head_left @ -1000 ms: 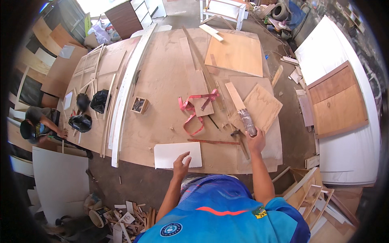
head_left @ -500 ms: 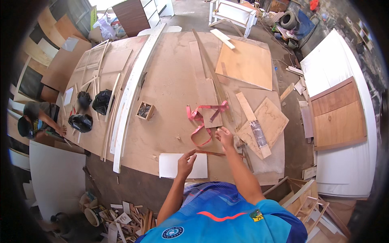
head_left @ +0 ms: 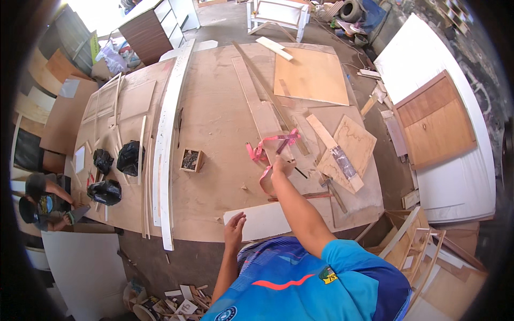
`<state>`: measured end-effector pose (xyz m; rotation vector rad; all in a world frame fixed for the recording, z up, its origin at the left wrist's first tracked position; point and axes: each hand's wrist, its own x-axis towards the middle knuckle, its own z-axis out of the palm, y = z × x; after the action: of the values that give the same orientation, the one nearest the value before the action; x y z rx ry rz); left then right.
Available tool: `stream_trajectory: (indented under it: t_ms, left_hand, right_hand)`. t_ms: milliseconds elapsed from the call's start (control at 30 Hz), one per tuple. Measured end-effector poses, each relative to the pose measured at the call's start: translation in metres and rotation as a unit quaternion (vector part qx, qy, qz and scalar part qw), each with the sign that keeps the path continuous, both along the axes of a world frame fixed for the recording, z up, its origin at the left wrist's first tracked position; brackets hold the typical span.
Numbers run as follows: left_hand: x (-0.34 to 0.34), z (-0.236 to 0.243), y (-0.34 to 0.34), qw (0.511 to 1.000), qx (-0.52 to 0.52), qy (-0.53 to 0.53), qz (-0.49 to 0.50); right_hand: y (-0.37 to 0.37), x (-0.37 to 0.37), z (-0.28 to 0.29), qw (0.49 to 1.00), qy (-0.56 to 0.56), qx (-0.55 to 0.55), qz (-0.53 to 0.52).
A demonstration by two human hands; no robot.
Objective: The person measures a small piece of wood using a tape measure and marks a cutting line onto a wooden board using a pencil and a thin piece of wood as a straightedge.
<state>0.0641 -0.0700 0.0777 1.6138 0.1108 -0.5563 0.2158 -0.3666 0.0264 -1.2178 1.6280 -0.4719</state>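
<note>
My right hand [head_left: 281, 166] is stretched out over the near end of a flat wooden plank [head_left: 266, 119], its fingers closed beside a loosely curled pink tape measure [head_left: 256, 152]. What the fingertips grip is hidden. A thin dark green stick like a pencil [head_left: 301, 173] shows just right of that hand; whether the hand holds it cannot be told. My left hand [head_left: 234, 231] is held above the left end of a white board [head_left: 259, 222], its fingers loosely bent and apart with nothing in them. Right of the board's far edge lies a hammer [head_left: 334, 193].
A small wooden box of dark hardware [head_left: 191, 160] stands mid-table. Long white boards [head_left: 170, 139] and black plastic bags [head_left: 105, 192] lie to the left, near another person [head_left: 47, 199] holding a saw. Plywood panels [head_left: 312, 77] lie at the far right.
My right hand has reached forward and left to the plank's end. My left hand has dropped back slightly. My view has shifted, and the white board now lies at a slant.
</note>
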Motion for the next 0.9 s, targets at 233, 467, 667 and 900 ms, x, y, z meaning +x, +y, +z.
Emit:
stream_trajectory:
  t_ms: [233,467,667,900]
  left_hand:
    - [0.038,-0.012,0.004,0.999,0.019,0.022,-0.038]
    - [0.080,-0.010,-0.030,0.995,0.003,-0.027,-0.101]
    - [0.081,-0.006,-0.040,0.989,0.001,-0.024,-0.144]
    - [0.060,-0.025,0.010,0.998,0.035,0.002,-0.042]
  right_hand:
    - [0.013,-0.049,-0.027,0.946,-0.171,0.128,0.242]
    - [-0.028,-0.090,-0.003,0.931,0.042,-0.235,0.276]
    - [-0.105,-0.040,0.021,0.854,0.208,-0.325,0.349]
    - [-0.105,-0.021,0.028,0.821,0.249,-0.218,0.466]
